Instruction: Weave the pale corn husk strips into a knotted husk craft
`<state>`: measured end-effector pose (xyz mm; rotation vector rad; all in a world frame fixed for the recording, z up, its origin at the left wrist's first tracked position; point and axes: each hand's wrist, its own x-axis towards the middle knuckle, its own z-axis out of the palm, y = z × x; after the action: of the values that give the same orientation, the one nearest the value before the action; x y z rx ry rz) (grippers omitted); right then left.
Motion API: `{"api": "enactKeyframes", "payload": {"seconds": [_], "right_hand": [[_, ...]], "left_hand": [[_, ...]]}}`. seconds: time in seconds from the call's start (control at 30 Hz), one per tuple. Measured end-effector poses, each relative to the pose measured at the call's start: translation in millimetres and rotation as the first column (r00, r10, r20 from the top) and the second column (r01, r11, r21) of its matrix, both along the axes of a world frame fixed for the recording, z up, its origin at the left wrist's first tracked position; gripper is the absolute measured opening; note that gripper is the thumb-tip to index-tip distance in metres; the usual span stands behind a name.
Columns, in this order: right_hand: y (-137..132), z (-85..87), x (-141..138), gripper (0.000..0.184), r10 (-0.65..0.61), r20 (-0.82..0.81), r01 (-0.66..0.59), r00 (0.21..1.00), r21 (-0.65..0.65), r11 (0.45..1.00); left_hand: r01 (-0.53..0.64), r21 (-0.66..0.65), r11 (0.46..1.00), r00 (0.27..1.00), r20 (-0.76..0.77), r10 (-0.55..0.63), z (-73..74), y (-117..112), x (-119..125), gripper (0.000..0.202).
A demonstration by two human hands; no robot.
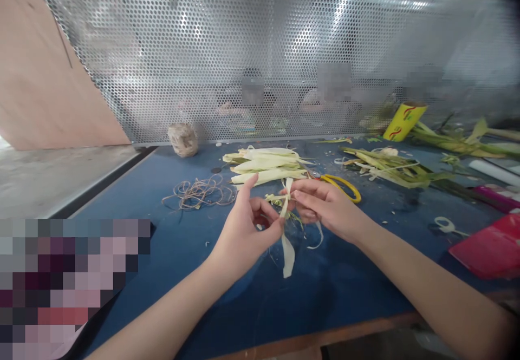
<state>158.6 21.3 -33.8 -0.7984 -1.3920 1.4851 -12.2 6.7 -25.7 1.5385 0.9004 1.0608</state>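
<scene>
Both hands meet over the blue table (170,262), working a pale leaf strip (287,252) that hangs down between them. My left hand (247,227) pinches the strip with thumb and fingers, the index finger pointing up. My right hand (323,208) is closed on the strip's upper part, where it crosses a second short strip. A pile of pale leaf strips (266,165) lies just beyond the hands.
Loose twine (201,192) and a twine ball (182,139) lie at the left. Yellow-handled scissors (343,185), green leaf trimmings (390,166), a yellow roll (404,122) and a red tray (487,249) are at the right. A perforated metal screen (260,51) stands behind.
</scene>
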Motion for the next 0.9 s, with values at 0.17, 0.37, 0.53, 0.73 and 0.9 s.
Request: {"api": "enactKeyframes", "payload": {"seconds": [0.17, 0.37, 0.53, 0.73, 0.9], "right_hand": [[-1, -4.1, -3, 0.018, 0.085, 0.059, -0.084, 0.995, -0.019, 0.996], [-2, -0.6, -2, 0.011, 0.011, 0.206, -0.023, 0.978, 0.056, 0.998], [-4, 3.3, -2, 0.008, -0.048, 0.287, 0.014, 0.957, 0.119, 0.993], [-6, -0.5, -5, 0.024, -0.115, 0.295, 0.061, 0.949, 0.187, 0.981], [-5, -2.8, -4, 0.008, -0.183, 0.410, 0.072, 0.893, 0.273, 0.959]], "left_hand": [[0.039, 0.043, 0.998, 0.997, -0.066, -0.037, -3.9, -1, 0, 0.080], [-0.110, 0.206, 0.972, 0.963, -0.221, 0.156, -3.7, 0, -1, 0.067], [-0.195, 0.450, 0.872, 0.876, -0.320, 0.361, -1.7, 7, -6, 0.068], [-0.108, 0.375, 0.921, 0.925, -0.302, 0.231, -6.5, 5, -5, 0.062], [-0.137, 0.352, 0.926, 0.904, -0.339, 0.262, -5.1, 3, -5, 0.065]]}}
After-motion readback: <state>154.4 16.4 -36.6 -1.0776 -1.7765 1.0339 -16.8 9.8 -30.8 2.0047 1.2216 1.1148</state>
